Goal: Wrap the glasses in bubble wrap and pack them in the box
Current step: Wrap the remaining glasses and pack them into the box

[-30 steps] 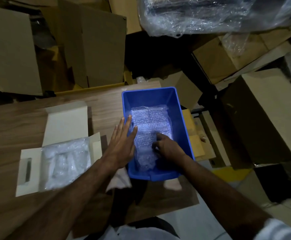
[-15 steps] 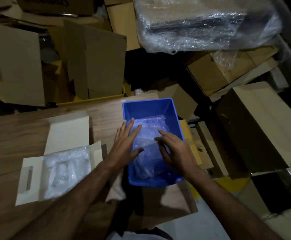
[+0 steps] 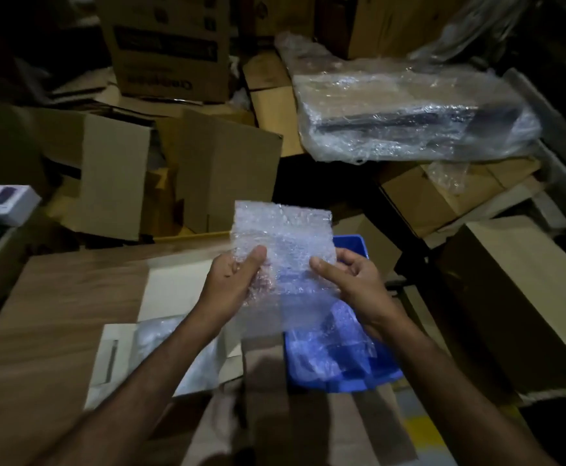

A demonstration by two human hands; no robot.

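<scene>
A clear, pebbled sheet of bubble wrap point(image 3: 283, 250) is held up in the air above the near end of a wood-grain table point(image 3: 59, 317), its top edge roughly straight and its lower part hanging limp and crinkled. Two hands hold it, one at each side. The left hand point(image 3: 233, 280) pinches the sheet's left edge, thumb on the near face and fingers curled behind the plastic. The right hand point(image 3: 352, 280) pinches the right edge the same way, thumb pointing inward across the film. The hands are apart, with the sheet stretched between them.

Below the sheet sits one blue rectangular plastic bin point(image 3: 359, 371) at the table's right edge; more bubble wrap lies inside it, glossy and rumpled. Whether the hanging sheet touches that pile cannot be told. To the left lies one open white cardboard box point(image 3: 113, 358), flat and shallow, with its lid flap raised behind it and a slot cut in its left flap. Inside it rests a pale, plastic-wrapped bundle — the glasses themselves cannot be made out through the film.

Beyond the table stand many brown corrugated cartons, some open, some folded. One large flat package wrapped in shiny stretch film point(image 3: 416, 112) rests on top of them at the upper right.
</scene>
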